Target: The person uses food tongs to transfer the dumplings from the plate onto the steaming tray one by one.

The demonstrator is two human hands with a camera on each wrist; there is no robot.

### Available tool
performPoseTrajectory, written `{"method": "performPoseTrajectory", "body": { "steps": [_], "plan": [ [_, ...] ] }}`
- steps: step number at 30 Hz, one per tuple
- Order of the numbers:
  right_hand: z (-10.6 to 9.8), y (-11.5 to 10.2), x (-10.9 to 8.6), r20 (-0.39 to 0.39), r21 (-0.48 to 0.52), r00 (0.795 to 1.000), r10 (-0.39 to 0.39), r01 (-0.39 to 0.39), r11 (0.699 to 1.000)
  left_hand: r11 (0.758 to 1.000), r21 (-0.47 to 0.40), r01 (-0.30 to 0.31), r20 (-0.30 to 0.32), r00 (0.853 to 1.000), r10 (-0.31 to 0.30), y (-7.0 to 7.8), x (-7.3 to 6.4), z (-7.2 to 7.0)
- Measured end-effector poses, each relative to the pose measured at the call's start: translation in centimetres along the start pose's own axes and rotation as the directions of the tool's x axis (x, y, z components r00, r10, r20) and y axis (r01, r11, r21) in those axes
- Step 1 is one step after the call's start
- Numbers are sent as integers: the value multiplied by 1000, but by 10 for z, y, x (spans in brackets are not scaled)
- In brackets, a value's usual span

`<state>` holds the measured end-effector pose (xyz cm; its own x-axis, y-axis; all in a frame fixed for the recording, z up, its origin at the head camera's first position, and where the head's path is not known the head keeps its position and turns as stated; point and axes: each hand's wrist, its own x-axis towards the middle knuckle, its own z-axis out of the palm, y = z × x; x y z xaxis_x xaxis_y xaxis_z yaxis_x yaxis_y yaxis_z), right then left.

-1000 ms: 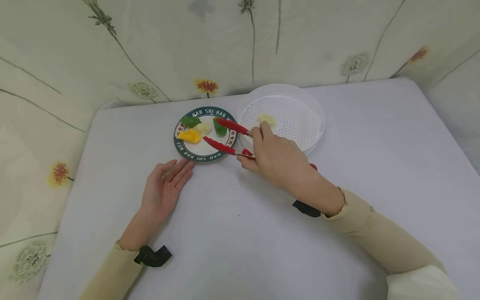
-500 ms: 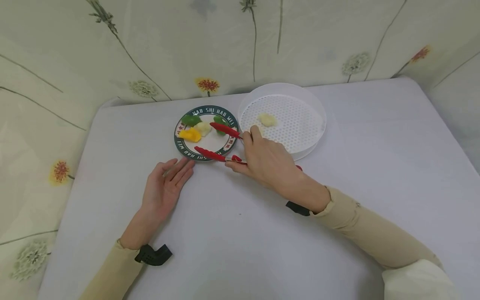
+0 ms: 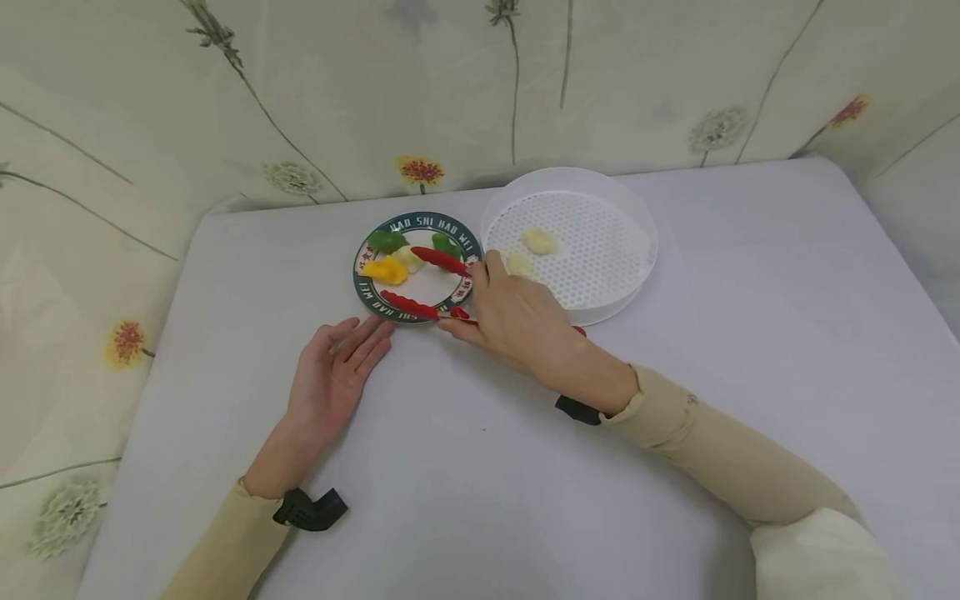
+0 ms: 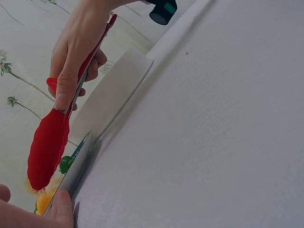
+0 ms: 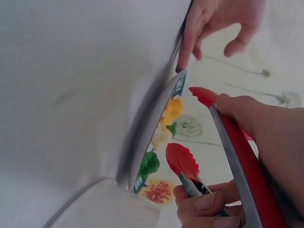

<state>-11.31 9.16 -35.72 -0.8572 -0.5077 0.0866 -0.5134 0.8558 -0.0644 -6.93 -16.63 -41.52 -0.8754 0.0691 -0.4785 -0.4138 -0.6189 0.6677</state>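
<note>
My right hand (image 3: 521, 325) grips a pair of red-tipped tongs (image 3: 441, 260), whose two arms stand apart over the plate. The plate (image 3: 366, 293) has a dark green rim with white lettering. On it lie a yellow piece (image 3: 385, 270), a pale piece (image 3: 409, 258) partly behind the tongs, and two green pieces, one at the upper left (image 3: 386, 242) and one at the right (image 3: 446, 244). Nothing shows between the tong tips. My left hand (image 3: 330, 375) lies palm up with relaxed fingers, fingertips (image 5: 183, 59) right at the plate's near rim.
Just right of the plate stands a round white basket (image 3: 645, 237) with a perforated bottom. Two pale pieces lie inside, one near the middle (image 3: 540, 241) and one by my right hand (image 3: 519, 265). A white cloth covers the table (image 3: 480, 500); a flower-patterned curtain (image 3: 600, 83) hangs behind.
My right hand and the tongs have shifted left and slightly down, further over the plate. This uncovers a second pale piece in the basket. My left hand has stayed put.
</note>
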Motion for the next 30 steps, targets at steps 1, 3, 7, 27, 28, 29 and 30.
{"method": "performPoseTrajectory", "body": {
  "steps": [1, 3, 7, 27, 28, 29, 30],
  "plan": [
    [1, -1, 1, -9, -8, 1000, -8, 8, 1000, 1000, 2, -1, 1, 1000, 1, 0, 0, 0],
    [3, -2, 4, -25, -28, 1000, -19, 18, 999, 1000, 8, -3, 2, 1000, 3, 0, 0, 0],
    [6, -6, 10, -30, -50, 999, -35, 34, 998, 1000, 18, -7, 4, 1000, 7, -1, 0, 0],
    [16, -21, 34, -6, -37, 999, -37, 36, 999, 999, 33, -23, -2, 1000, 23, -3, 2, -3],
    [16, -21, 35, -4, -40, 999, -36, 36, 999, 999, 30, -23, -1, 1000, 23, -3, 2, -3],
    [16, -21, 35, 0, -44, 999, -35, 35, 998, 999, 28, -22, 0, 1000, 22, -2, 2, -3],
    [16, -21, 36, 4, -51, 999, -33, 33, 998, 1000, 24, -20, 2, 1000, 20, -2, 2, -2]
  ]
}}
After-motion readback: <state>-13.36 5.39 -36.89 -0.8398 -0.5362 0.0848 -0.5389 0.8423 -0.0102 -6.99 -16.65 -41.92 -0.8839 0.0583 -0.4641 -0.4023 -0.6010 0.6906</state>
